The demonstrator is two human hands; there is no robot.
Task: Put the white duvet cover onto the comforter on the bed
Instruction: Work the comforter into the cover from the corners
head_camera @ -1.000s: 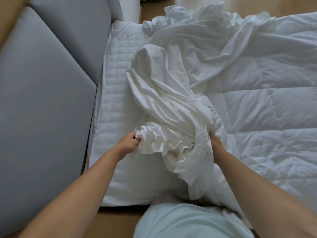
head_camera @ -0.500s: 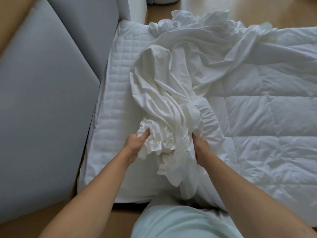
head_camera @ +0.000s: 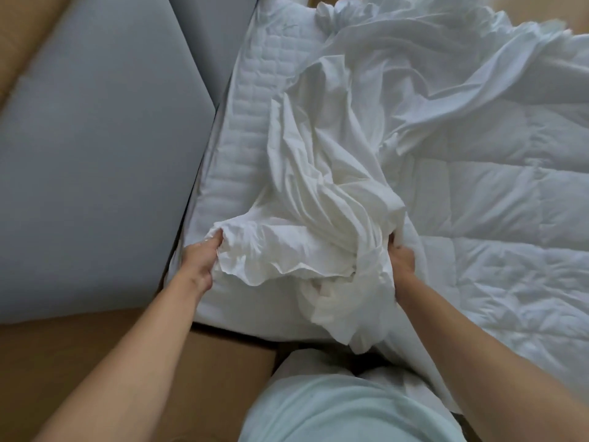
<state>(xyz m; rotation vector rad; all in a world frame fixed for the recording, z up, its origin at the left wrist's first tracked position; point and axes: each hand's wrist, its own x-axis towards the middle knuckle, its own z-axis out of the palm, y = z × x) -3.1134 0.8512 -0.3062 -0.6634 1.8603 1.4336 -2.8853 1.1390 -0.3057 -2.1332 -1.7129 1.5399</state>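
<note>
Over the last second the two hands have drawn apart. The left hand (head_camera: 199, 264) has carried its fistful of the white duvet cover (head_camera: 318, 193) away from the comforter (head_camera: 494, 224), out over the near corner of the mattress (head_camera: 251, 90). The right hand (head_camera: 402, 260) keeps its grip right at the comforter's near-left edge. Both hands are curled tight on cloth, and the bunch that sat gathered between them is now stretched into a broad, slack band.

I judge this to be opening the gathered hem so it can go over the comforter's corner. Whether that corner is already inside the folds is hard to tell, white on white. Most of the cover lies heaped on the comforter's left part and far edge, and the rest of the comforter is bare, so the task looks early.

Left of the comforter a strip of mattress shows, and a grey padded panel (head_camera: 95, 138) runs close along it, which limits the left hand's sweep. On the comforter's near side, open floor (head_camera: 207, 362) leaves room to pull back, and a loose tail of cover hangs over that edge.
</note>
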